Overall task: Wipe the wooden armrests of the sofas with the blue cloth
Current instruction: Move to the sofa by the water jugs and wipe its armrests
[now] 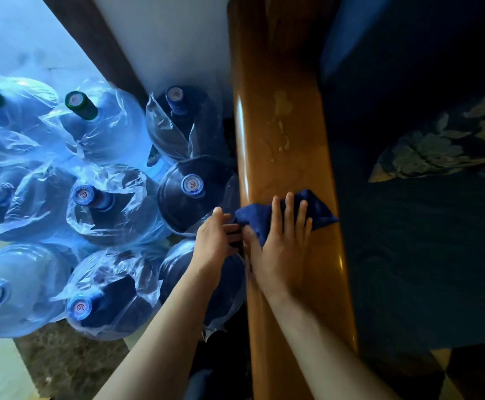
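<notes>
A glossy wooden armrest (278, 134) runs from the top of the view down to the bottom, with pale smudges on its upper stretch. The blue cloth (316, 207) lies across it near the middle. My right hand (281, 243) presses flat on the cloth, fingers spread, thumb tucked at the cloth's left end. My left hand (213, 238) sits just left of the armrest, fingers curled against its outer side and touching the cloth's left tip. Whether it grips the cloth is unclear.
Several large water bottles (105, 203) wrapped in clear plastic crowd the floor left of the armrest, touching its side. A dark blue sofa seat (423, 241) with a patterned cushion (443, 145) lies to the right. A white wall rises behind.
</notes>
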Tool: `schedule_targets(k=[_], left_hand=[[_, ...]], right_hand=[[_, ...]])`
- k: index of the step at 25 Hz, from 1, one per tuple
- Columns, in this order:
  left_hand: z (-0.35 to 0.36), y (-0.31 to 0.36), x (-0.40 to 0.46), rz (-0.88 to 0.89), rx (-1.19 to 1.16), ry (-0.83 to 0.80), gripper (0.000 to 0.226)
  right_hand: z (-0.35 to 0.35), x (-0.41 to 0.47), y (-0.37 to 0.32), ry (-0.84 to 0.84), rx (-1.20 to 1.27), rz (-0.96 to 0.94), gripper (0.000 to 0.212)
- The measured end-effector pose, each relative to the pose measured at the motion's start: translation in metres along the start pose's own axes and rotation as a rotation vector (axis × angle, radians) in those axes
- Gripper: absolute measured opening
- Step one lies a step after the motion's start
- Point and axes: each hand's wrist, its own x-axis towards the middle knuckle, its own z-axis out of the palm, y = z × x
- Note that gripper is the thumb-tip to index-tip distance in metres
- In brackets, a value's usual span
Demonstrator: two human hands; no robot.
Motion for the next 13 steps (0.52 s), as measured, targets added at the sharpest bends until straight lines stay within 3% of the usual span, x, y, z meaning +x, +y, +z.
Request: schedule_targets(k=[2,5,11,13], left_hand=[[0.009,0.008,0.0,0.019,-0.006,0.03,0.05],[0.019,0.019,0.002,0.049,-0.023,0.044,0.046],[0.033,0.048,0.028,0.115,-0.032,0.095,0.046],[0.04,0.057,0.038,0.133,0.017,0.088,0.048]], right_hand=[[-0.011,-0.014,0.02,-0.031,0.08,-0.048,0.079],[-0.027,0.005,0.044,-0.073,0.078,0.041,0.078],[-0.037,0.163,0.021,-0.034,0.452,0.173,0.071],[-0.036,0.215,0.008,-0.041,0.416,0.199,0.069]])
